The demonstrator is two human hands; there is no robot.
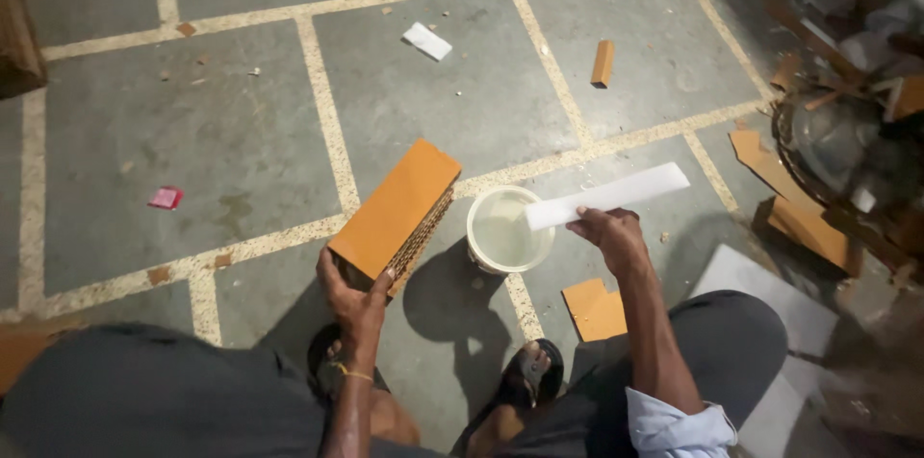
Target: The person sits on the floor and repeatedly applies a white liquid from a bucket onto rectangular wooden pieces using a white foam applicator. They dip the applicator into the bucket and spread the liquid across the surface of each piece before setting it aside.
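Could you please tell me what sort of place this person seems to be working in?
Probably a small workshop with work done on the floor: a grey tiled floor littered with offcuts, a pile of board scraps, and a white tub of pale liquid beside the orange-faced board.

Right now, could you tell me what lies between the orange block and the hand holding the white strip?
In the head view, a white tub of pale liquid.

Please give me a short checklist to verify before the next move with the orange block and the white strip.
1. Left hand grips the orange block: ok.
2. Right hand holds the white strip: ok.
3. Strip end is over the white tub: ok.
4. Tub stands upright on the floor: ok.
5. Enough whitish liquid in the tub: cannot tell.
6. Floor free of scraps: not ok.
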